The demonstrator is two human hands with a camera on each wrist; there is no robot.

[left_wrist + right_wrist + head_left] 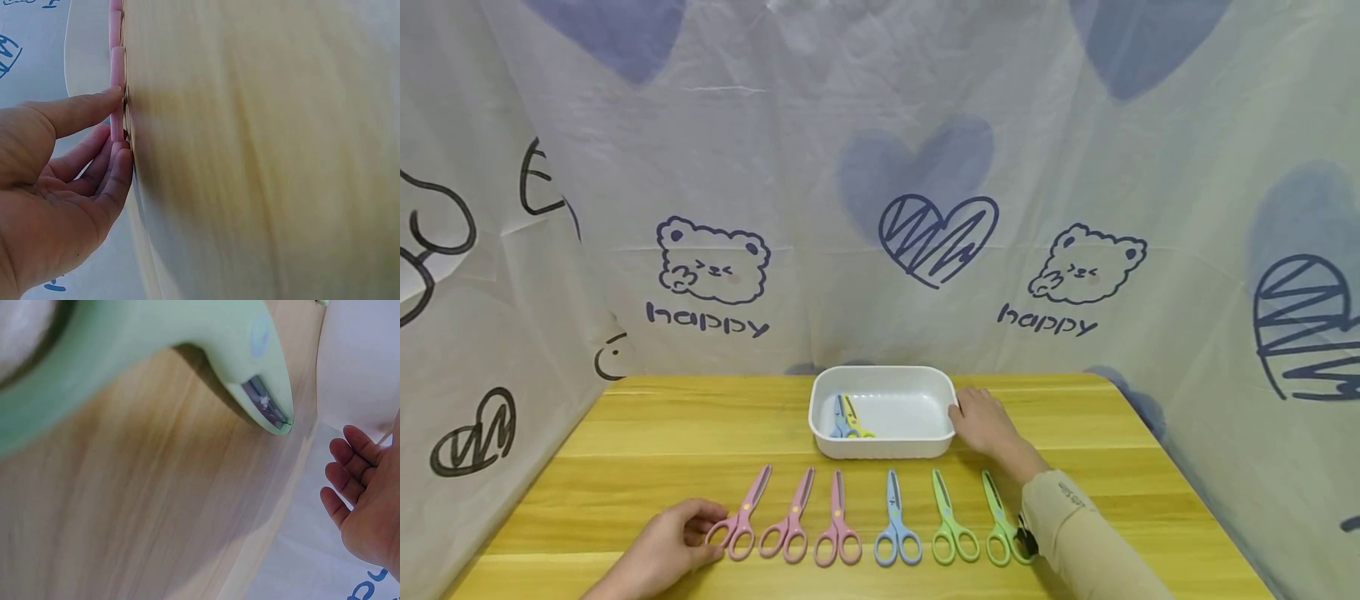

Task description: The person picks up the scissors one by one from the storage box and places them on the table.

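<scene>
A beige cloth sleeve (1093,537) with a matte, lightly creased face covers the person's right forearm. Close to the sleeve's cuff end runs a line of small dark lettering (1071,493), too small to read surely. Against the sleeve's inner edge sits a small, rounded black piece (1027,542) with a slight gloss. Beyond the sleeve's end the right hand (988,421) is bare; well apart from the sleeve, the left hand (673,537) is bare too.

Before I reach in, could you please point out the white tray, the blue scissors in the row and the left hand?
White tray (883,449), head view: its front outer wall.
Blue scissors (895,518), head view: just above the handle loops.
Left hand (664,540), head view: the back of the hand.
</scene>
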